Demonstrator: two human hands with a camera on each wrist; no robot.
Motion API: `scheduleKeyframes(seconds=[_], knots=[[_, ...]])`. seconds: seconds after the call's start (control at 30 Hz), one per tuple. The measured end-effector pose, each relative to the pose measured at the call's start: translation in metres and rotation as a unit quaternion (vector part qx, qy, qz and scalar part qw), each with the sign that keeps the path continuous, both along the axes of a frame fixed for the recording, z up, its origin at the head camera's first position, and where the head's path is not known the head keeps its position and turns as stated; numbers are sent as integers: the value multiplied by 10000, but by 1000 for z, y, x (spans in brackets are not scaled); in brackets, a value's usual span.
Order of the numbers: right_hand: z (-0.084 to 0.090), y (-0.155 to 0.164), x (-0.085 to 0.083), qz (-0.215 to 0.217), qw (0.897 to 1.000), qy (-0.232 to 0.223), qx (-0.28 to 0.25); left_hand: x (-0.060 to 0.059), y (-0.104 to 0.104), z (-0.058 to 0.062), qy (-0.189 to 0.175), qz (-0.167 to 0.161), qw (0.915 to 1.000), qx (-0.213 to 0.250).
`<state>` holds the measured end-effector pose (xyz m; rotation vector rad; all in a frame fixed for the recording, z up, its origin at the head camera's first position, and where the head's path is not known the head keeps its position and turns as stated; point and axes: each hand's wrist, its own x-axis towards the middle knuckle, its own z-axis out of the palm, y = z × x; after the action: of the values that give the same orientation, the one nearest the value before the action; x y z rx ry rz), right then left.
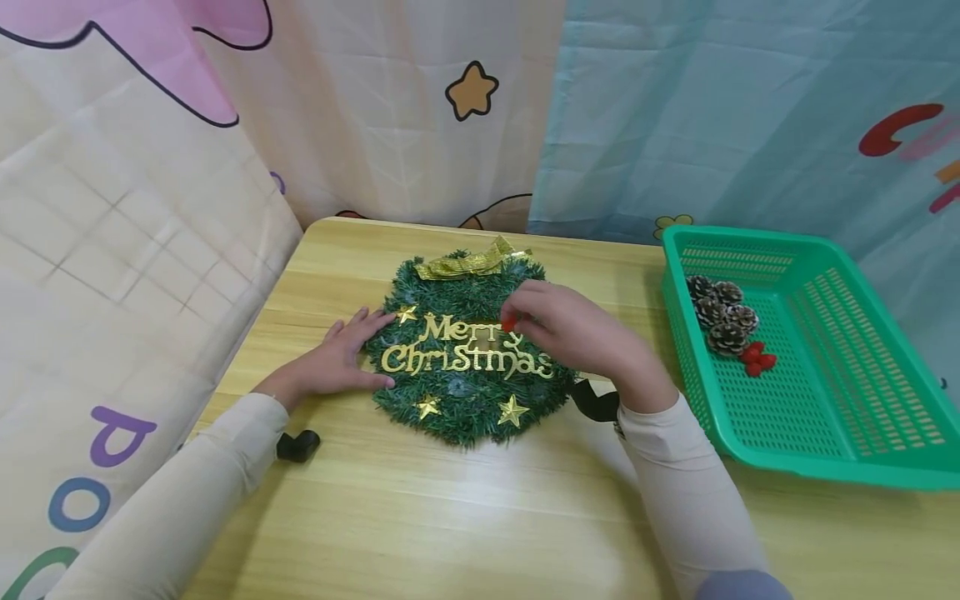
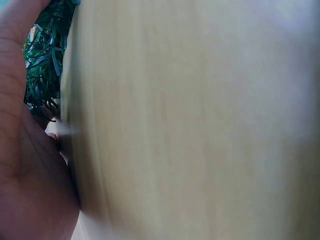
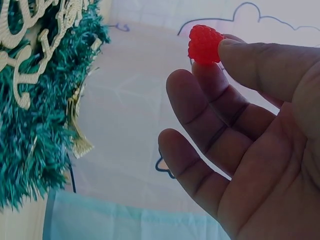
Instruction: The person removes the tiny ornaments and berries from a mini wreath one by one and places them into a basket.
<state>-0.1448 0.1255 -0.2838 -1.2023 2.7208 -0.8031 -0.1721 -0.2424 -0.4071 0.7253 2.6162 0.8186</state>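
Note:
A green tinsel wreath (image 1: 468,417) lies flat on the wooden table, with gold "Merry Christmas" lettering (image 1: 459,360) across its middle. Gold stars (image 1: 513,411) dot it, and a gold ribbon (image 1: 472,265) sits at its top. The left hand (image 1: 333,357) rests at the wreath's left edge, fingers and thumb spread. Above the word "Merry", the right hand (image 1: 577,329) pinches a red artificial raspberry (image 3: 204,45) between thumb and fingertips. In the left wrist view, part of that hand and the wreath's tinsel (image 2: 47,60) show at the left side.
To the right stands a green plastic basket (image 1: 750,467) holding several pine cones (image 1: 726,337) and a few red raspberries (image 1: 757,360). Patterned curtains (image 1: 420,108) hang behind the table (image 1: 450,533) and along its left side.

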Motion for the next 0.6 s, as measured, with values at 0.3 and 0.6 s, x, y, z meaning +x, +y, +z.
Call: scheduleKeyframes(seconds=[0.3,0.6], knots=[[0,24,20,-187,9998,-85,-66,0,-1,-1,-9,-28,10000,51],[6,44,39,-426,9990,28,127,0,0,-1,-29,1,10000,38]])
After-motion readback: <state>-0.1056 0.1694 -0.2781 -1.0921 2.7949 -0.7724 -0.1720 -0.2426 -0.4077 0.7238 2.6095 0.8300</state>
